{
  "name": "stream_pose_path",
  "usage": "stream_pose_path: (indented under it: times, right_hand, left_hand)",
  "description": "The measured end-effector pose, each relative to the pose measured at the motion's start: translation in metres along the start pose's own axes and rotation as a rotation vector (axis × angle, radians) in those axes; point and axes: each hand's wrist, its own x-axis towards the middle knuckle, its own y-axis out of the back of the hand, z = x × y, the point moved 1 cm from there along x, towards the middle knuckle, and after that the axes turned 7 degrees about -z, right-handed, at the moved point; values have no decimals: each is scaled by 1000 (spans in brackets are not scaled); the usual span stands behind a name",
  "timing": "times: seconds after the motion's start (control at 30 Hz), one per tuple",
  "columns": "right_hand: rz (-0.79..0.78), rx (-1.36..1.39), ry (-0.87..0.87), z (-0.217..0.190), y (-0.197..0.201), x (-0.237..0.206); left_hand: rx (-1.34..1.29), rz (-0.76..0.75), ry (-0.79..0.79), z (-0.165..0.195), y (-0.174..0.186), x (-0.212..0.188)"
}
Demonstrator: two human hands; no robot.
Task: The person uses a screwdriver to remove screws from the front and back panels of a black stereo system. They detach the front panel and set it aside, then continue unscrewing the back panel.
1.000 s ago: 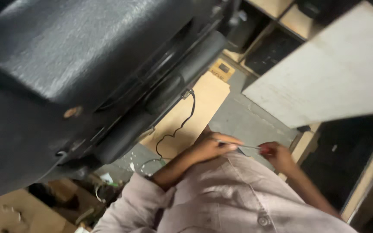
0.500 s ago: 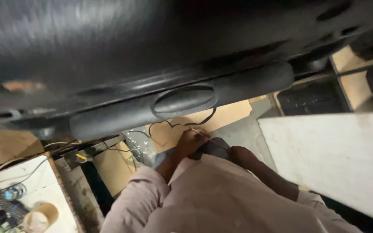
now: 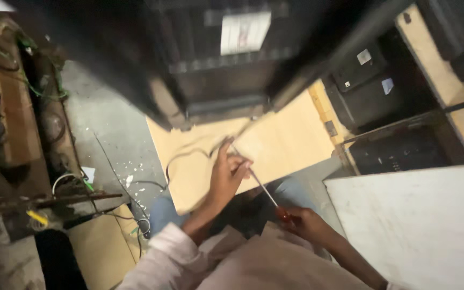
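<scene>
Since the earlier frame the view has swung over the wooden board point(image 3: 285, 145), where the left hand point(image 3: 231, 171) pinches a black wire point(image 3: 189, 156) and the right hand point(image 3: 306, 223) stays clenched on the red-handled screwdriver point(image 3: 267, 192)

Grey concrete floor point(image 3: 103, 134), wooden shelving point(image 3: 447, 70), dim light.

tan flat wooden board point(image 3: 275, 145): plain, unpatterned | large black boxy appliance casing point(image 3: 216, 59) above board: white label patch | slim screwdriver point(image 3: 267, 193) over board's lower edge: silver shaft, red handle | grey concrete floor point(image 3: 103, 139) left of board: white flecks | pale painted panel point(image 3: 414, 225) right of board: off-white, scuffed
</scene>
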Motion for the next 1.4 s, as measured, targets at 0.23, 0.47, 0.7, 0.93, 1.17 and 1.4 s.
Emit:
stream_pose_path:
  times: [0.23,0.47,0.7,0.93,1.17,1.4]
  right_hand:
    - [156,303,192,27,-59,-67]
    - [106,599,489,26,-83,-113]
    - [236,515,484,25,-85,-87]
    - [137,562,487,21,-88,-74]
    - [35,598,572,16,-96,-69]
    - [10,630,577,17,-96,-66]
  left_hand:
    - [-165,-1,-126,33,-26,-3]
    - [-99,39,-122,90,-52,12]
    - [-67,110,-158,96,-43,20]
    - [-106,73,-58,81,-16,36]
    - [-97,40,-33,71,-3,44]
    - [-98,17,-25,69,-3,42]
